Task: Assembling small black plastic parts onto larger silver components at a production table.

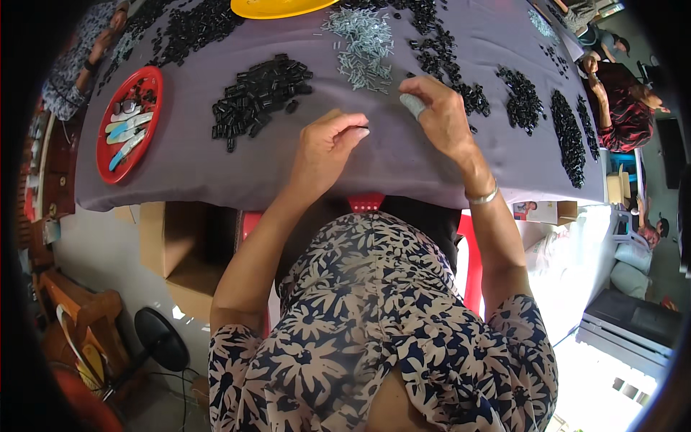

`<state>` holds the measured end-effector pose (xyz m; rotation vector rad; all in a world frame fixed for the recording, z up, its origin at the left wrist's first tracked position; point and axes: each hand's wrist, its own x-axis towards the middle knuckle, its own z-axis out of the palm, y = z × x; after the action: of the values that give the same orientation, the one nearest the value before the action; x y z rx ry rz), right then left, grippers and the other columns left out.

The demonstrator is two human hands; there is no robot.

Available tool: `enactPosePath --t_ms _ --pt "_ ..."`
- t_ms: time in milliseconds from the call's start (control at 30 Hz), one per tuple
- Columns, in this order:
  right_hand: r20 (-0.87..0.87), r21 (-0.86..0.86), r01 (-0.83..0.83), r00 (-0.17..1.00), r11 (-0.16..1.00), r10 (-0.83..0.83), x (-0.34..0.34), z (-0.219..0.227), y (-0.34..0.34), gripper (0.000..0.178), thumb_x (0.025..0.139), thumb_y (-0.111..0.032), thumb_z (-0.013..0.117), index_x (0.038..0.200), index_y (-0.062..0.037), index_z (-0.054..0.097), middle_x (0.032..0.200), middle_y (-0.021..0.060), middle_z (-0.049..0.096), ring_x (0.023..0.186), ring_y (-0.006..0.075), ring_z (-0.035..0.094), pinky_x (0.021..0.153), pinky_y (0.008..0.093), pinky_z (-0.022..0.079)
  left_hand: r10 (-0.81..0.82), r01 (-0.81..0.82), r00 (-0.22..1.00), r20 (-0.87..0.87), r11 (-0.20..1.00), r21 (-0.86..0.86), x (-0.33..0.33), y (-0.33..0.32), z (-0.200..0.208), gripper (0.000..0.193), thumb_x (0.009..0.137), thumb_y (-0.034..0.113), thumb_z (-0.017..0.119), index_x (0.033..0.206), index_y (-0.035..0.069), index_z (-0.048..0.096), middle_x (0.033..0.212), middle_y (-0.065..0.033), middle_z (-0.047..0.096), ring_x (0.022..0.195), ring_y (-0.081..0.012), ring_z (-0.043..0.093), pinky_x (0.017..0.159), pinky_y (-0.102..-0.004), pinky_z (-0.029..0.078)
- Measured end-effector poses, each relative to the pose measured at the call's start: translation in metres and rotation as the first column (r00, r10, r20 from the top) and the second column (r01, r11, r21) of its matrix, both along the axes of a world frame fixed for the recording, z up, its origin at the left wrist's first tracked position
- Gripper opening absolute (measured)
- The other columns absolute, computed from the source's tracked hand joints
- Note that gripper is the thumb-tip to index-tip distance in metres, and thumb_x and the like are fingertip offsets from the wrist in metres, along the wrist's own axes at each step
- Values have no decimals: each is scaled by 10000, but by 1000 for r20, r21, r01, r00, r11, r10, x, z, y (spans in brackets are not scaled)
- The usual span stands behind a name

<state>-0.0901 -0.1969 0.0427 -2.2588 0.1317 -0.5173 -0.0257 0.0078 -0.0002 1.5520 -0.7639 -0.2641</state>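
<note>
My left hand (322, 150) is over the cloth at the middle of the table, thumb and forefinger pinched together. A small black piece (363, 127) shows as a dark sliver between those fingertips. My right hand (445, 119) is a little farther right, its fingers curled and its tips close together; whatever they hold is too small to make out. A pale grey cover (413, 106) wraps one of its digits. Just beyond that hand lies a heap of small clear-grey pins (360, 43). Left of my left hand is a pile of short black cylindrical pieces (259, 97).
A red tray (101, 147) with several knives stands at the left. A yellow dish (281, 10) sits at the far edge. More black pieces (522, 99) form rows on the right. One person (622, 108) works at the right; another person's arm (93, 57) shows far left.
</note>
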Motion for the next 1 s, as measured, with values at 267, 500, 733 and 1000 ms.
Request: enactPosePath --t_ms 267,500,733,1000 --pt "-101 -245 -12 995 969 -13 28 -20 -9 164 793 -24 693 956 -22 673 872 96 659 758 216 656 694 317 512 44 -45 991 123 999 7 1 2 0 108 888 21 635 993 15 661 806 -11 610 713 -71 573 620 -224 451" --pt "-33 -340 -47 999 939 38 29 -27 -14 171 811 -72 699 955 -2 642 834 104 652 721 222 635 675 331 496 8 -19 987 -158 997 -68 5 -2 1 108 928 65 606 1016 25 655 871 -2 654 745 -59 593 627 -214 467" --pt "-122 89 -66 990 994 77 9 -20 -10 140 828 -66 699 925 -4 619 753 77 626 655 119 551 650 262 470 13 -35 980 -199 994 -106 8 -8 0 109 890 55 639 987 10 658 874 -12 645 750 -78 612 635 -234 481" --pt "-10 -186 -39 999 982 38 9 -7 3 152 814 51 666 955 19 618 794 -4 651 733 63 589 663 245 487 44 -43 999 31 998 -56 10 -14 -5 138 837 28 675 971 -2 664 819 -27 616 694 -96 542 648 -243 450"
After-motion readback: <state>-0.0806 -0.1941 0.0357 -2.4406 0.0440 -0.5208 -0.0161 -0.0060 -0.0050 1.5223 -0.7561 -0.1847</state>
